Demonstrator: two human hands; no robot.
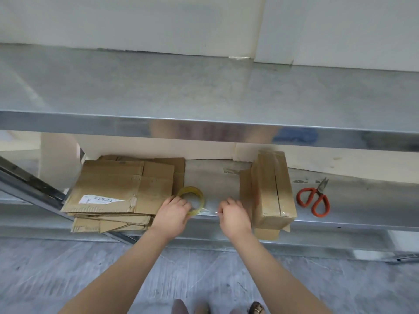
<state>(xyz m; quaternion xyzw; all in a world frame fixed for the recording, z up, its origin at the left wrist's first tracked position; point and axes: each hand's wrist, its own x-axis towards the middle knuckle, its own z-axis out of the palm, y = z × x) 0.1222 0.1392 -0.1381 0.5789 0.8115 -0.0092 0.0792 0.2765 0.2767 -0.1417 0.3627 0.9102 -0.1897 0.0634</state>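
The left hand (173, 215) curls around the near rim of the tape roll (191, 189), which sits on the lower shelf (215, 177) with its hole facing up and towards the camera. Right of the roll, the right hand (233, 217) pinches the free end of the clear strip (209, 210). The strip's long axis runs sideways from the roll along the shelf's front edge. Flattened cartons (118, 189) lie just left of the roll. A taped box (269, 189) lies to its right, long axis front to back. Red-handled scissors (314, 198) lie farther right, blades pointing at the wall.
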